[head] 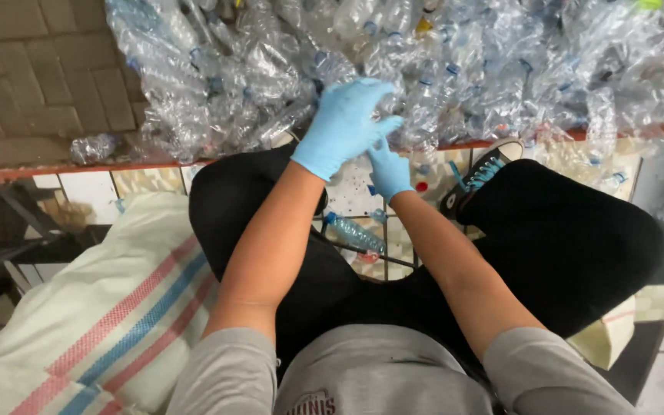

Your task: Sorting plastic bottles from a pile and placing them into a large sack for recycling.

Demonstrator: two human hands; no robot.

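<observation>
A white woven sack with red and blue stripes [109, 323] lies nearest. Beyond, the blue-gloved right hand [388, 170] curls, its grasp unclear; the blue-gloved left hand [343, 127] spreads onto the heap of crushed clear plastic bottles [455, 69] with blue neck rings.

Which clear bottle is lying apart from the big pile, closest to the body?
The clear bottle with a blue cap, lying alone on the tiled floor between the knees, below both gloved hands. The rest are heaped together in the pile beyond the red edge.
</observation>
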